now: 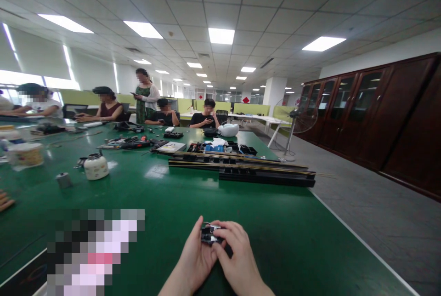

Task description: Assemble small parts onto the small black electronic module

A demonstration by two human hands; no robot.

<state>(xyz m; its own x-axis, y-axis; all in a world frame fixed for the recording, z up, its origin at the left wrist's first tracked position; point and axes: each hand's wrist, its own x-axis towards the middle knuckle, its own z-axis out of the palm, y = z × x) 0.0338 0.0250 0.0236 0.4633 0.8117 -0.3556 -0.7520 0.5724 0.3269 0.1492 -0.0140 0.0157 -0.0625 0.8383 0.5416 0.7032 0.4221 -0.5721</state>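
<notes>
Low in the middle of the view, both hands are together above the green table (165,250). Between them is a small black part with silvery pieces (207,235), its exact kind too small to make out. My left hand (195,252) cradles it from the left, thumb along its side. From the right, my right hand (237,250) has its fingertips and thumb closed on the part's near right side, covering some of it.
Black channel strips with thin brass-coloured rods (268,179) lie across the table ahead. A cream jar (96,167), a grey cylinder (64,180) and a plastic tub (25,154) stand left. A pixelated patch covers the lower left. Several people sit or stand beyond.
</notes>
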